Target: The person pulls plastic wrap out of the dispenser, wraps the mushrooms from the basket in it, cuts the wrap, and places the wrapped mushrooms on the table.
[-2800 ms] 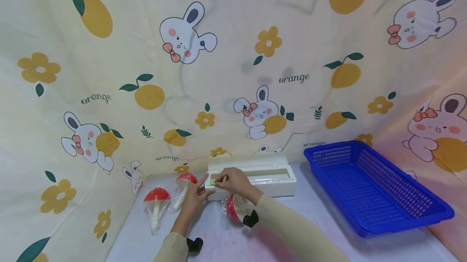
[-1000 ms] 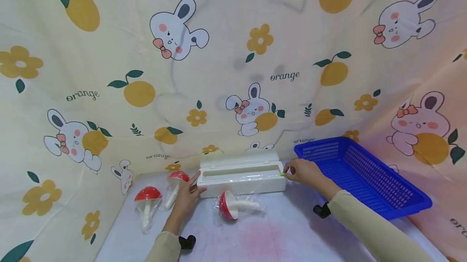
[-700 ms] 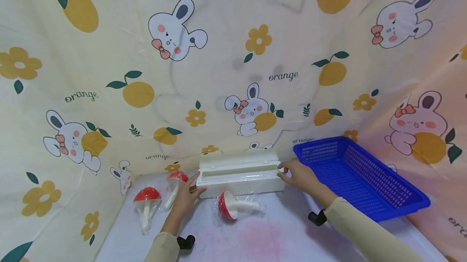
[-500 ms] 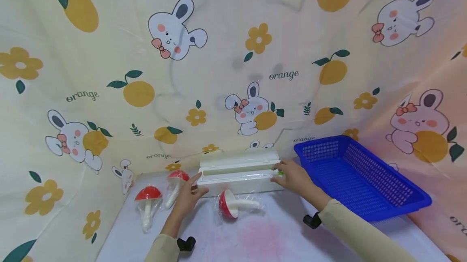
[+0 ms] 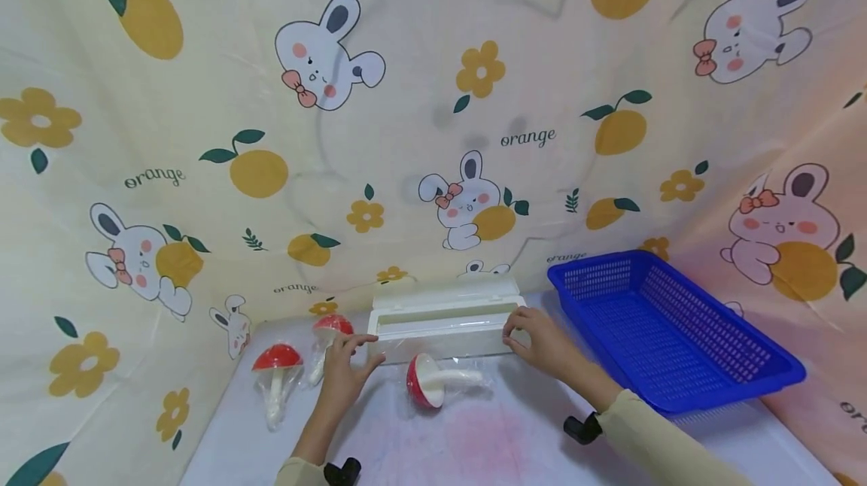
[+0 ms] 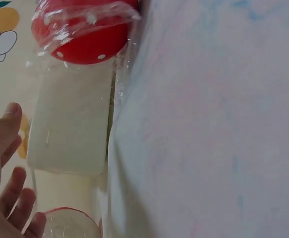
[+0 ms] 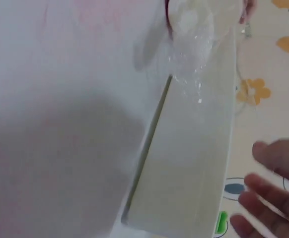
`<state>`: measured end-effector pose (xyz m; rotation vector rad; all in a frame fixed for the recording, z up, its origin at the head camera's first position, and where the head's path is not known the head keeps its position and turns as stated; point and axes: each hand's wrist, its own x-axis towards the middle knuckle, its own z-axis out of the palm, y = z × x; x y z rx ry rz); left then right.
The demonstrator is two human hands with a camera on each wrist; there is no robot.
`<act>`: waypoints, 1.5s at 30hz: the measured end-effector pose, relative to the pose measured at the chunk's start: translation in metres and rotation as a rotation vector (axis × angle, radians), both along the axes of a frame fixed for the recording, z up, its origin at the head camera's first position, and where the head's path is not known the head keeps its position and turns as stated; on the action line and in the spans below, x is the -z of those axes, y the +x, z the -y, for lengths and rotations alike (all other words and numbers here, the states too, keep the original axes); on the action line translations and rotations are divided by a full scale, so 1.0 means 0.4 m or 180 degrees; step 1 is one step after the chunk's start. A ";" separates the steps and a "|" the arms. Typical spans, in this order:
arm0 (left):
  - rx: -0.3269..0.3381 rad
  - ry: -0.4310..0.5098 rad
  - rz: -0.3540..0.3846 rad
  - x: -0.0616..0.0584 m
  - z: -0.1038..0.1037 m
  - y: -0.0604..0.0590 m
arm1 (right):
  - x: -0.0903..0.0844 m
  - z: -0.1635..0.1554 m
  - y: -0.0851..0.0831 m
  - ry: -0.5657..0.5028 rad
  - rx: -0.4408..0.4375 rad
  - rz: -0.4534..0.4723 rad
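A white film dispenser box (image 5: 447, 324) stands open at the back of the table, and a clear sheet hangs over its front face. My left hand (image 5: 364, 349) is at the box's left end. In the left wrist view the box (image 6: 70, 124) lies beside my left hand (image 6: 5, 163), whose thumb and fingers are apart. My right hand (image 5: 520, 329) is at the box's right end. In the right wrist view my right hand (image 7: 273, 188) is blurred, its fingers spread beside the box (image 7: 194, 148) and the green slider (image 7: 221, 223). A film-wrapped red mushroom (image 5: 433, 381) lies in front of the box.
Two more wrapped red mushrooms (image 5: 274, 381) (image 5: 325, 341) lie left of my left hand. A blue mesh basket (image 5: 670, 335) sits at the right. Patterned cloth (image 5: 433, 132) walls the back and sides. The white table (image 5: 474, 441) runs toward me.
My right hand slid from the box's left end to its right end, then lowered a little. My left hand drew back slightly from the left end. The box tilted briefly and settled.
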<state>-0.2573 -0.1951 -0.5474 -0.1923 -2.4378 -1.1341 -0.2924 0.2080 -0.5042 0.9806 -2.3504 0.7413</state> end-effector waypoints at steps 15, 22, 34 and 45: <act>0.1557 0.0249 0.0816 0.018 0.030 0.039 | 0.046 0.027 0.087 0.0219 -0.0944 0.0222; 0.1889 -0.0068 0.1255 0.017 0.027 0.049 | 0.082 0.043 0.087 0.0536 -0.1139 -0.0040; 0.1690 -0.0254 0.1455 0.006 -0.008 0.067 | 0.094 0.071 0.097 0.0112 -0.0471 0.0237; 0.1464 -0.0053 0.0869 0.013 -0.037 0.045 | 0.097 0.126 0.070 0.0464 -0.0465 0.1181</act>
